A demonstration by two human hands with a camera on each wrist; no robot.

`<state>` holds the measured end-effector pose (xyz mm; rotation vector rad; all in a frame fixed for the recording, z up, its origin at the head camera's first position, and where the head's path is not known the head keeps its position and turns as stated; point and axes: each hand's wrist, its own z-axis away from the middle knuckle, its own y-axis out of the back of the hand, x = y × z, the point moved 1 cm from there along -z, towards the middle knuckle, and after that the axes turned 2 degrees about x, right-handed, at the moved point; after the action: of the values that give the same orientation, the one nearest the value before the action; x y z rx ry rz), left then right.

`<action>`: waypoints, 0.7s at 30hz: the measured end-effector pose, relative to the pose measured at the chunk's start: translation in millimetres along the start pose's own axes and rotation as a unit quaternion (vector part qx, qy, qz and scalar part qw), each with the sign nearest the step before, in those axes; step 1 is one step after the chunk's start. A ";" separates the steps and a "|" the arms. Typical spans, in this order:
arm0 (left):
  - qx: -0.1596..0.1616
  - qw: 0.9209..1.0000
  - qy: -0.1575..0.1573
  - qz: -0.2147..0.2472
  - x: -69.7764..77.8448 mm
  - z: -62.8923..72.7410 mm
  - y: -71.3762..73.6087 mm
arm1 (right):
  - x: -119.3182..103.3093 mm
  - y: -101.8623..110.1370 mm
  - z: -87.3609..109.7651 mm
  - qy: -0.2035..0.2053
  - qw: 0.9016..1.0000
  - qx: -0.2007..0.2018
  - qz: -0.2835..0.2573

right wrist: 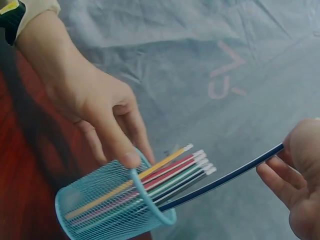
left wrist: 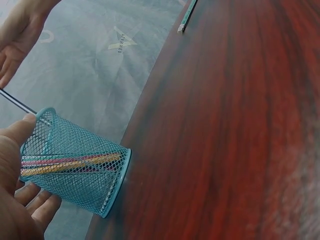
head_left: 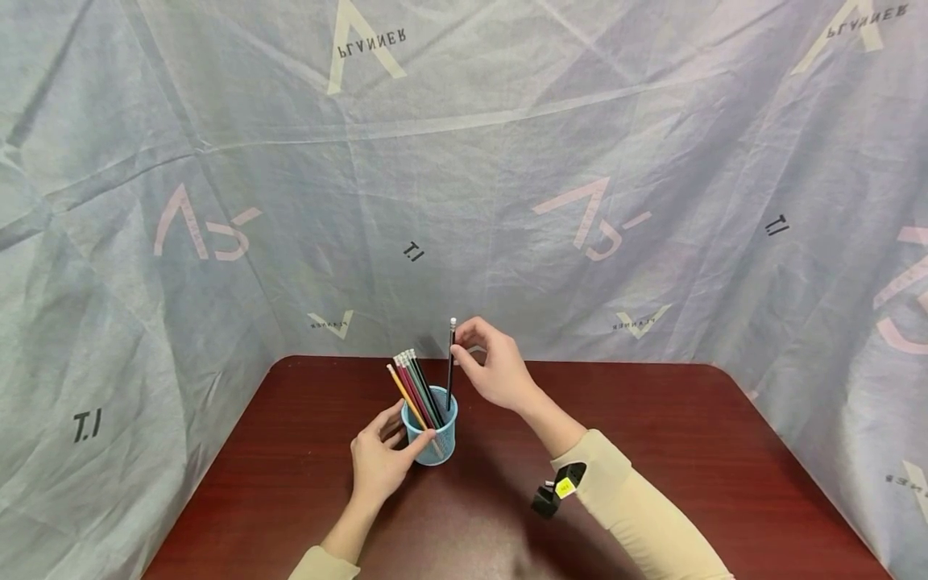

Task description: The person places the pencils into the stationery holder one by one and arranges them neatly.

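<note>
A light blue mesh pencil cup (head_left: 432, 451) stands upright on the table, and my left hand (head_left: 380, 459) holds it around its left side, thumb near the rim. Inside lean several pencils with white ends up: a yellow pencil (right wrist: 165, 162), red ones, green ones and dark ones. My right hand (head_left: 496, 366) pinches a black pencil (head_left: 451, 362) near its white eraser end, above the right side of the cup. The lower end of that pencil is inside the cup's rim (right wrist: 150, 197). In the left wrist view my left hand's fingers (left wrist: 45, 210) wrap beneath the mesh.
The cup is on a dark red wooden table (head_left: 304, 467). A green pencil (left wrist: 187, 19) lies on the table in the left wrist view. Grey printed cloth (head_left: 478, 201) hangs behind and on both sides. A black wrist device (head_left: 558, 487) sits at the right sleeve.
</note>
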<state>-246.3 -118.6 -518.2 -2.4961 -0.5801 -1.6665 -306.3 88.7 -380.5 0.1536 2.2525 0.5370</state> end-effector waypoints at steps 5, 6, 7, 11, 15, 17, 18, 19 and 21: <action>-0.002 1.000 0.002 -0.002 0.0 -0.2 0.4 | 6.4 -13.5 3.2 0.002 0.998 -0.034 0.050; -0.002 1.000 0.003 -0.001 -0.2 -0.3 0.4 | 7.5 -16.3 3.8 0.001 0.997 -0.039 0.059; -0.002 1.000 0.001 0.001 0.1 -0.3 0.3 | 9.1 -19.2 4.6 -0.002 0.997 -0.044 0.070; -0.002 1.000 -0.002 0.001 0.1 -0.3 0.3 | 17.7 -30.1 6.6 -0.023 0.993 -0.056 0.103; -0.003 1.000 -0.003 -0.006 -0.8 0.1 0.5 | 26.3 -39.0 7.3 -0.039 0.988 -0.063 0.135; -0.004 1.000 -0.004 -0.009 -1.4 0.3 0.7 | 29.1 -42.3 7.6 -0.040 0.986 -0.066 0.148; -0.005 1.000 -0.005 -0.010 -1.5 0.4 0.8 | 30.0 -43.7 7.7 -0.039 0.985 -0.068 0.152; -0.005 1.000 -0.007 -0.012 -1.4 0.4 0.9 | 30.9 -45.0 7.8 -0.038 0.984 -0.070 0.157; -0.006 1.000 -0.011 -0.013 -1.5 0.5 1.0 | 32.0 -47.3 7.9 -0.035 0.983 -0.074 0.163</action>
<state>-246.0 -119.8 -519.6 -2.5286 -0.6106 -1.6589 -319.2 57.5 -427.2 0.4630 2.1206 0.8564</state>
